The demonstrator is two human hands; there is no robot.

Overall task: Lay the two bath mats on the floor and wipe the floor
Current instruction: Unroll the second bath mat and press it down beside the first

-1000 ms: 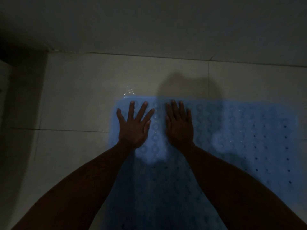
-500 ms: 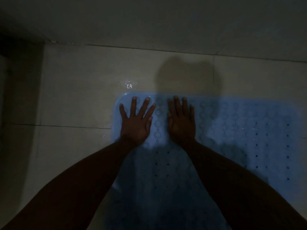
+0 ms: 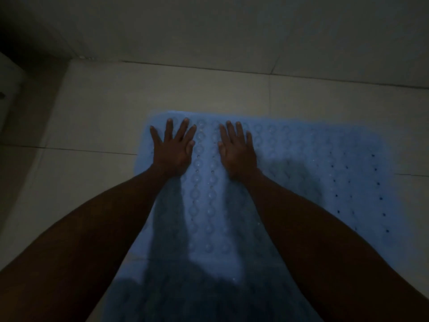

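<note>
**Bath mat flat on the tiles under two hands**

Bath mat (image 3: 301, 173), pale blue with rows of round bumps and small holes, lies flat on the tiled floor (image 3: 92, 126), its far edge facing the wall (image 3: 232, 31). Its long axis cannot be told. The left hand (image 3: 173, 151) presses near its far left corner, fingers spread straight; the right hand (image 3: 238, 151) lies flat just beside, fingers together. Neither grasps anything.

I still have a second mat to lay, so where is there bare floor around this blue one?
Bare tile lies left of the blue mat, out toward the dark left wall, and in a strip between its far edge and the back wall. The mat's near-left end is crowded: the left hand and right hand press flat there.
</note>
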